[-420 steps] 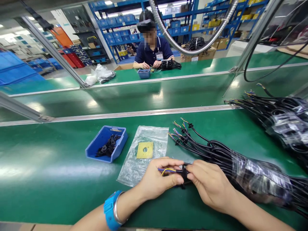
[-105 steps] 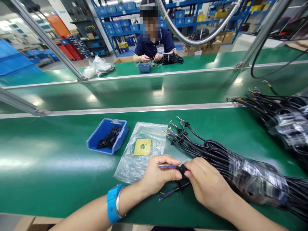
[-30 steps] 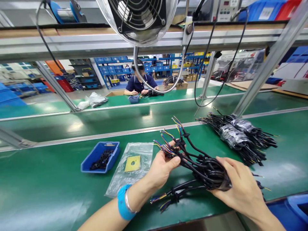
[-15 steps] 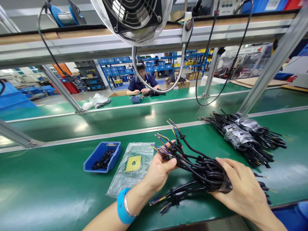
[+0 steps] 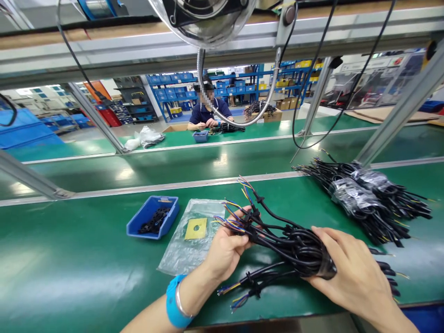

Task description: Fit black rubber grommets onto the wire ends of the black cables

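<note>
A bundle of black cables (image 5: 305,252) lies across the near part of the green bench. My right hand (image 5: 350,268) is wrapped round its taped, coiled middle. My left hand (image 5: 227,243) grips several of the cable ends near their black grommets (image 5: 252,218), and stripped blue, yellow and brown wires (image 5: 231,224) stick out past the fingers. Two more cable ends with grommets (image 5: 255,289) hang free below the left hand, pointing left. Left of that hand lies a clear plastic bag (image 5: 183,249) with a yellow card (image 5: 196,228) that has a hole in it.
A blue bin (image 5: 152,217) with small black parts stands left of the bag. Taped cable bundles (image 5: 360,194) lie at the right. Overhead hang a fan (image 5: 208,21) and a bent metal tube (image 5: 239,124). Another person (image 5: 210,113) sits across the bench.
The view has tilted down and shifted slightly left, so the background sits higher and further right. My left hand has moved slightly with the cable ends; both hands keep their hold.
</note>
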{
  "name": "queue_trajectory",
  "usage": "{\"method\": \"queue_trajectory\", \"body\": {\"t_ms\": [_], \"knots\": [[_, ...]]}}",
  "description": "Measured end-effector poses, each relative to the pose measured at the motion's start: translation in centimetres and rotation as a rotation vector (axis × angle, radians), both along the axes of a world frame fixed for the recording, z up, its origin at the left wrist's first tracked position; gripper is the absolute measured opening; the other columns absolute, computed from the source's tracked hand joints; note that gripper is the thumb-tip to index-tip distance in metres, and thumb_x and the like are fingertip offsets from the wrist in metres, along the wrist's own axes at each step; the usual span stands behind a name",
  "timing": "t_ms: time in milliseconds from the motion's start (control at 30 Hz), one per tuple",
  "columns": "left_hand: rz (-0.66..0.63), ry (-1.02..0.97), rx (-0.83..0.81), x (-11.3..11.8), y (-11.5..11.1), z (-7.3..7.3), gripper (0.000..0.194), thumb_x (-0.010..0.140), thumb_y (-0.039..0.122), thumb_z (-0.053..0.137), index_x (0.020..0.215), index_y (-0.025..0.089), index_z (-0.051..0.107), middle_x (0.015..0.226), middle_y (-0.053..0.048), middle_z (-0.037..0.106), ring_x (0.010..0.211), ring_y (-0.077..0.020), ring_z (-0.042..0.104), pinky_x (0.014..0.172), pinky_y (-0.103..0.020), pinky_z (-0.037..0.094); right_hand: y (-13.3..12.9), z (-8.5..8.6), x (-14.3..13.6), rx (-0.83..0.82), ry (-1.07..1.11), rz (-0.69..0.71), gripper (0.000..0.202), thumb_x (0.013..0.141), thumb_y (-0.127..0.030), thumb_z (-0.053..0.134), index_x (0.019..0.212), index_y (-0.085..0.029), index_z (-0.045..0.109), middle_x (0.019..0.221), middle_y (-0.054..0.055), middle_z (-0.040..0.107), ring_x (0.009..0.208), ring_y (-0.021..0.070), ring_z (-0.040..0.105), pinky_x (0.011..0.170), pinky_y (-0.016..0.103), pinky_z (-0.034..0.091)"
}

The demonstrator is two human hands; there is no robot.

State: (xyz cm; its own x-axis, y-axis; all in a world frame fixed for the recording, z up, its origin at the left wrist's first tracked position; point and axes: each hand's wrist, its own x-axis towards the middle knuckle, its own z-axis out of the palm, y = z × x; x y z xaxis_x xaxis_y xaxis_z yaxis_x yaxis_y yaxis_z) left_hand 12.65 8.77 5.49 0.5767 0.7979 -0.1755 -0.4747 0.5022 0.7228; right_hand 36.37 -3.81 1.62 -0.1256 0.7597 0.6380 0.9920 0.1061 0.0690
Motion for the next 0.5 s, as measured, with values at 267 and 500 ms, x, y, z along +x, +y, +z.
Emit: {"method": "queue_trajectory", "body": {"t_ms": [267,500], "knots": [[0.048,0.001,-0.011,-0.8,-1.4,-0.7,0.063,0.051,-0.002,0.065,0.109,0.021,0.067,0.099,-0.005,0.073,0.084,-0.0198,0.067,0.074,-0.031,0.053,-0.2,-0.3,0.5,0.024,-0.016,0.072,0.065,0.072,-0.040,0.060,0.127,-0.009,0.045,0.114,0.019,0.056,0.097,0.0325,0.056,0.081,0.042,0.042],[0.180,0.026,0.034,-1.9,-5.3,-1.9,0.062,0.052,0.004,0.074,0.111,0.021,0.067,0.100,-0.007,0.073,0.087,-0.0217,0.067,0.075,-0.030,0.053,-0.4,-0.3,1.4,0.002,-0.023,0.235,0.065,0.070,-0.040,0.062,0.127,-0.011,0.046,0.111,0.016,0.058,0.095,0.0316,0.058,0.080,0.040,0.042]]}}
